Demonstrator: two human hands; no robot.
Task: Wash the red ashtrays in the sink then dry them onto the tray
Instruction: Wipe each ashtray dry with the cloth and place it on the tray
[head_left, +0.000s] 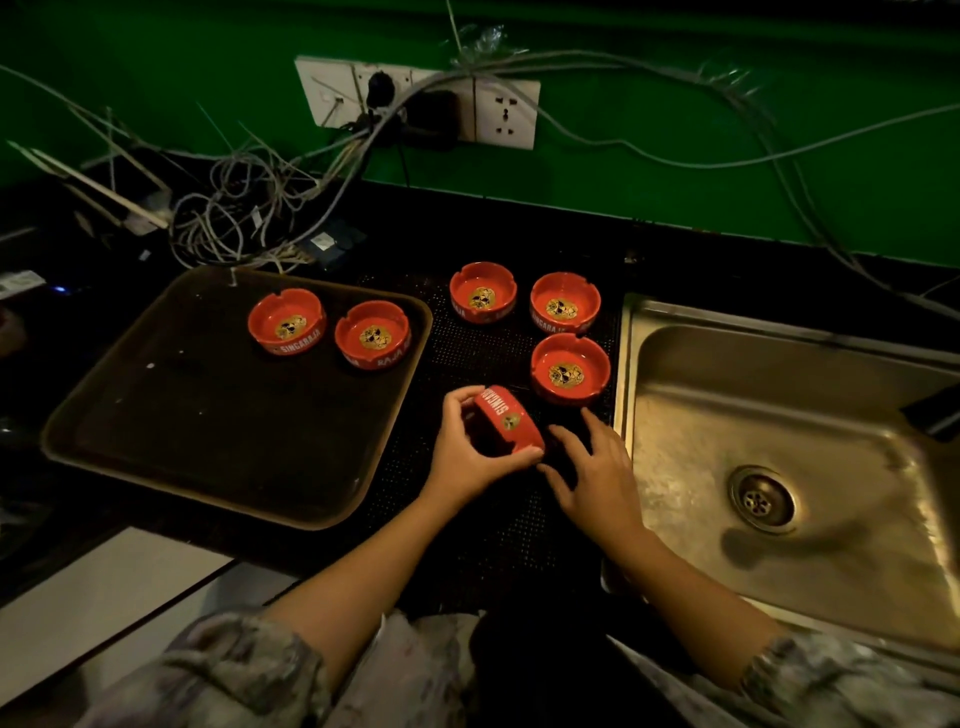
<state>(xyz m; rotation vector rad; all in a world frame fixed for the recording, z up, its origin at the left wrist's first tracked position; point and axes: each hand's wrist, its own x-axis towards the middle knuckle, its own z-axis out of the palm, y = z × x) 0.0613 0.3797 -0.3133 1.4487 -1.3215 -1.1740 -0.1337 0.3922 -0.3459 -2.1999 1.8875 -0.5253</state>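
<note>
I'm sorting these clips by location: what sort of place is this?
Probably a dim kitchen or bar wash-up counter: a steel sink set into a dark countertop, a serving tray, and branded red ashtrays being cleaned.

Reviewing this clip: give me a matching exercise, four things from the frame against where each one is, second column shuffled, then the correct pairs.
Things:
1. tilted ashtray
2. two ashtrays
3. three ashtrays
4. drain

Places:
A. upright on the dark mat between tray and sink
B. in the bottom of the sink
C. held in the left hand, beside the open right hand
D. on the tray, at its far side

Pairs: 1-C, 2-D, 3-A, 4-B
</note>
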